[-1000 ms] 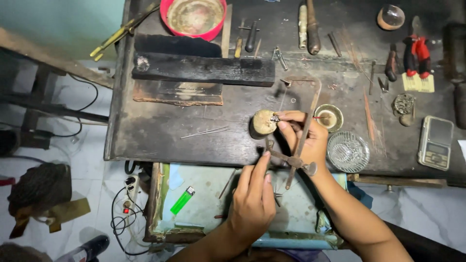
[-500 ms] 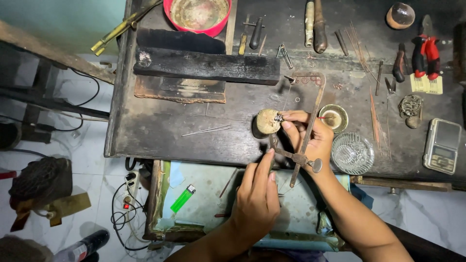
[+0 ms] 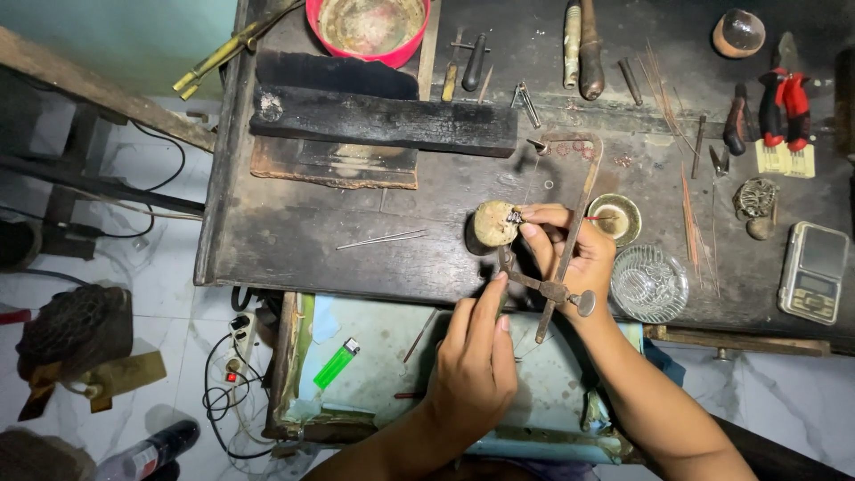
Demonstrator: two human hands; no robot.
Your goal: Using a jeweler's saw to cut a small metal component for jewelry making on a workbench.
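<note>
Right hand (image 3: 570,254) at the near edge of the dark work surface (image 3: 294,240), fingers closed around a small metal piece (image 3: 515,216) that is pressed against a round, tan wooden peg (image 3: 494,223). Left hand (image 3: 472,370) just below and to the left, fingers curled shut around the handle end of a jeweller's saw frame (image 3: 570,223); its index finger reaches up toward the peg. Saw frame tilted, its upper arm running up past the right hand's fingers, its lower clamp and round thumbscrew (image 3: 585,303) lying against the right wrist. The metal piece sits at the peg's right rim, touching the right fingertips and lying between the two hands.

Near edge of the surface runs directly beneath both hands; below it an open pale-blue drawer (image 3: 374,365) holds a green lighter (image 3: 337,363). Left of the peg the surface is bare apart from thin wires (image 3: 381,239), so that side gives the most open room. Right of the hand the space is tight: a small brass dish (image 3: 616,218) stands just beside the knuckles and a clear glass dish (image 3: 648,283) near the wrist, with a pocket scale (image 3: 812,272) farther out toward the right edge. Behind the hands a charred black block (image 3: 383,120) lies across the surface, with a red bowl (image 3: 367,27) at the far edge and red-handled pliers (image 3: 784,107) at far right.
</note>
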